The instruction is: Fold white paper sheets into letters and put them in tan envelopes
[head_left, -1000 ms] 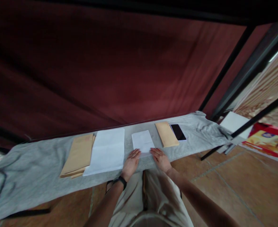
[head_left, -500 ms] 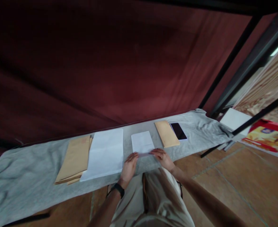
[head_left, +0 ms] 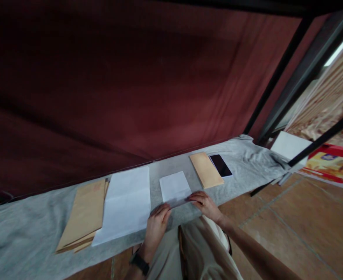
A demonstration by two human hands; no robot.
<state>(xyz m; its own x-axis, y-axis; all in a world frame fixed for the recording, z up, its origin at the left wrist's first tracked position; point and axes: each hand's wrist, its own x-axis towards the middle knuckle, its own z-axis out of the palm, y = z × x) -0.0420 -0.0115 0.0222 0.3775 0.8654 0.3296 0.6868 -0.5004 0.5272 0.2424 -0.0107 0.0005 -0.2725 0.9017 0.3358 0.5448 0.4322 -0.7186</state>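
Folded paper [head_left: 175,188] on grey-clothed bench [head_left: 28,237], maroon curtain [head_left: 115,85] behind

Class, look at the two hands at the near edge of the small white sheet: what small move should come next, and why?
Probably lift that edge and fold it away: left hand and right hand both pinch the near edge of the small white paper sheet, already slightly raised off the grey cloth.

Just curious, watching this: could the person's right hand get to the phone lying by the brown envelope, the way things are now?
Probably yes. The phone lies in the open on the grey cloth, beyond the right hand; only the flat brown envelope lies between.
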